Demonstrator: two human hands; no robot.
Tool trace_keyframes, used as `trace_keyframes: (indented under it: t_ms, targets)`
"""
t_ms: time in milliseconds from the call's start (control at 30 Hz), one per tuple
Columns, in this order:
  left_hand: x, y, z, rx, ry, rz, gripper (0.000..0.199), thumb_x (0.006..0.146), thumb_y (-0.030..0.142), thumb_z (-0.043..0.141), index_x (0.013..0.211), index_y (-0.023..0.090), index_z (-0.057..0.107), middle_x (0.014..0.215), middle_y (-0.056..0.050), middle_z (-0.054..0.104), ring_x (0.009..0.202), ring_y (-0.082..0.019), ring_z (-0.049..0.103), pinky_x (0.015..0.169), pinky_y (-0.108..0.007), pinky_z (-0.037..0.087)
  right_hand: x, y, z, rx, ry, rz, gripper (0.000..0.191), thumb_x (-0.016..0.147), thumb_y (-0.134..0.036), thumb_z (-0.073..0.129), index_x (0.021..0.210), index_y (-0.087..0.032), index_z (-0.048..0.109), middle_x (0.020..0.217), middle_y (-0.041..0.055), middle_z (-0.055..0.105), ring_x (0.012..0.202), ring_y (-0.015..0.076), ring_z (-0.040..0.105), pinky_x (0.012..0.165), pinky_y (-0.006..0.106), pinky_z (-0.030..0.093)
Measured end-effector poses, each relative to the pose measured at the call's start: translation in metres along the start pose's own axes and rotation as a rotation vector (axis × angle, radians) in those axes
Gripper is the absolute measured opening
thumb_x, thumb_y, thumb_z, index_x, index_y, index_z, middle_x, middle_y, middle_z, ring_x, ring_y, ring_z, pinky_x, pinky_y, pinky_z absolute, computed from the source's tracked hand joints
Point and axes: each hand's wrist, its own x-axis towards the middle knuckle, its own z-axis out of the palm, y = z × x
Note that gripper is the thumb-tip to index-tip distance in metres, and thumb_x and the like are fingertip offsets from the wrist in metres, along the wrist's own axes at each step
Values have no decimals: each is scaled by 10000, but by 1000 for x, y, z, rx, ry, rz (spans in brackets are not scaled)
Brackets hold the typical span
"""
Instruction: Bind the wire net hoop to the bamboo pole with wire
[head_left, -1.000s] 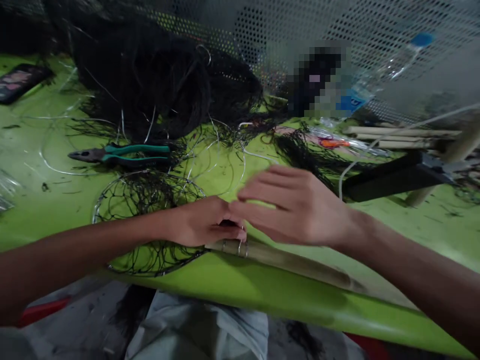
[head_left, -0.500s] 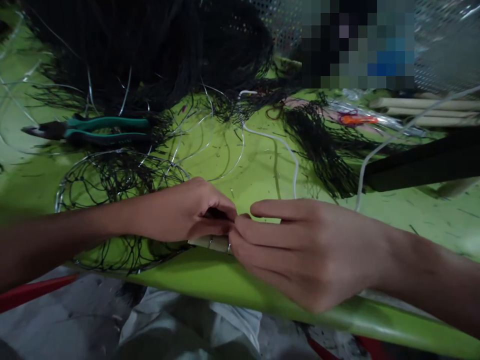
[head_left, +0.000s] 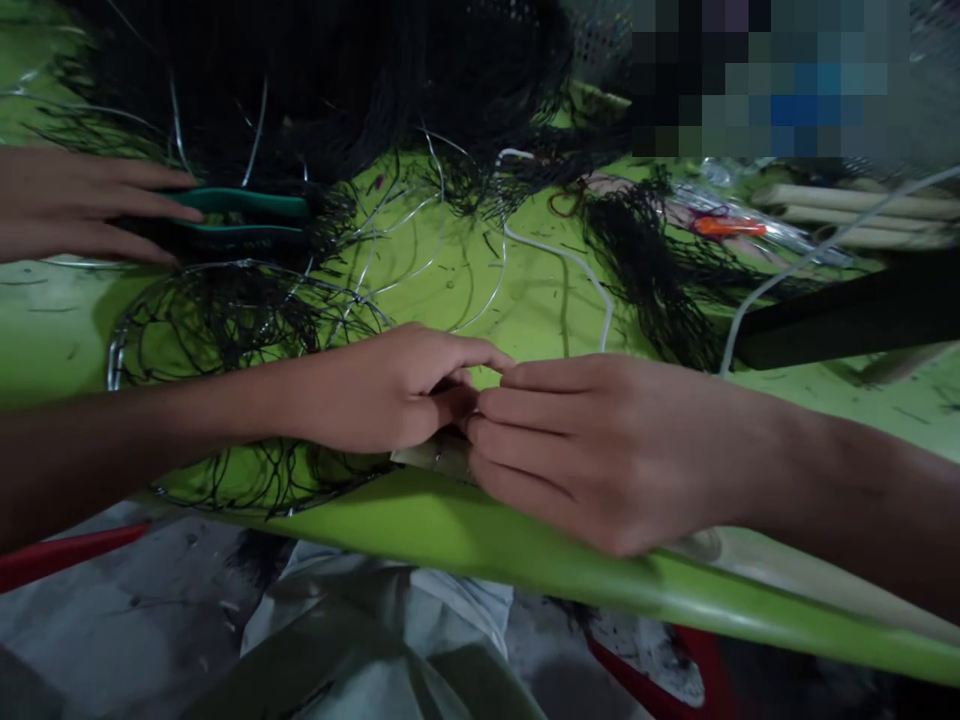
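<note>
My left hand [head_left: 409,390] and my right hand [head_left: 600,450] meet fingertip to fingertip near the table's front edge. Both hands have closed fingers; what they pinch is hidden between them. Just below the fingertips shows a pale flat piece [head_left: 427,458] with small shiny wire-like marks. Under my left forearm lies a hoop of black netting [head_left: 247,320] with a shiny wire rim. At the left, another person's hand [head_left: 90,205] lies over the green-handled pliers [head_left: 255,203], covering their jaws.
Dark netting [head_left: 300,80] is heaped at the back, with loose wires in front. A white cord [head_left: 577,262] curves across the green table [head_left: 420,520]. Pale rods [head_left: 855,205], an orange item [head_left: 727,228] and a dark bar [head_left: 847,310] are at right. Another pale rod [head_left: 817,585] runs under my right forearm.
Another person's hand has come in from the left onto the pliers. My hands remain together, with my left index finger now stretched farther towards my right hand. The view has shifted slightly.
</note>
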Motion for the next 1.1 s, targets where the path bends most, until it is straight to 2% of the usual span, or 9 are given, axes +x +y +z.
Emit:
trace_keyframes:
  t_ms: [233, 333, 433, 567, 700, 900, 1100]
  targets:
    - [-1, 5, -1, 79, 7, -42, 402, 908, 118, 553, 1292, 168, 661, 708, 25, 679, 628, -127, 596, 584, -223, 396, -2, 0, -1, -25, -5, -23, 106, 984, -215, 621, 961, -138, 690, 884, 22, 658, 849, 160, 623, 842, 337, 552]
    - [-3, 9, -2, 65, -16, -47, 501, 856, 116, 618, 1356, 159, 621, 812, 17, 741, 685, -128, 646, 617, -222, 430, -5, -2, 1, -46, 20, -64, 114, 981, -222, 633, 993, -132, 702, 946, 40, 694, 888, 162, 648, 814, 330, 562]
    - [-6, 11, 2, 94, -44, -46, 575, 784, 206, 769, 1340, 164, 633, 940, -3, 777, 798, -157, 701, 690, -236, 475, -9, -5, 2, -60, 39, -80, 157, 994, -248, 625, 1036, -123, 709, 1004, 63, 716, 895, 161, 666, 799, 336, 570]
    - [-9, 9, 16, 203, 42, -6, 663, 758, 223, 812, 1383, 139, 608, 968, -25, 780, 869, -197, 724, 740, -269, 495, -14, -8, 4, -63, 65, -80, 198, 976, -268, 658, 1084, -112, 715, 1021, 64, 720, 896, 164, 681, 785, 337, 573]
    - [-10, 9, 23, 131, 54, -50, 570, 795, 224, 789, 1345, 191, 641, 942, 6, 785, 853, -180, 731, 713, -259, 497, -16, -11, 7, -59, 109, -93, 203, 963, -274, 671, 1063, -106, 724, 1063, 71, 712, 891, 165, 691, 758, 321, 568]
    - [-7, 12, 17, 5, 60, -116, 378, 766, 157, 782, 1133, 194, 700, 880, 41, 765, 759, -125, 702, 637, -217, 473, -17, -14, 4, -78, 81, -116, 211, 1001, -267, 607, 1053, -96, 718, 1056, 80, 696, 876, 141, 683, 804, 312, 565]
    - [-4, 11, 15, -42, 49, -136, 358, 735, 152, 794, 1078, 196, 702, 844, 49, 758, 728, -122, 690, 626, -216, 470, -21, -8, 6, 40, 67, -17, 216, 971, -273, 658, 1099, -99, 680, 1090, 76, 692, 928, 173, 667, 742, 340, 545]
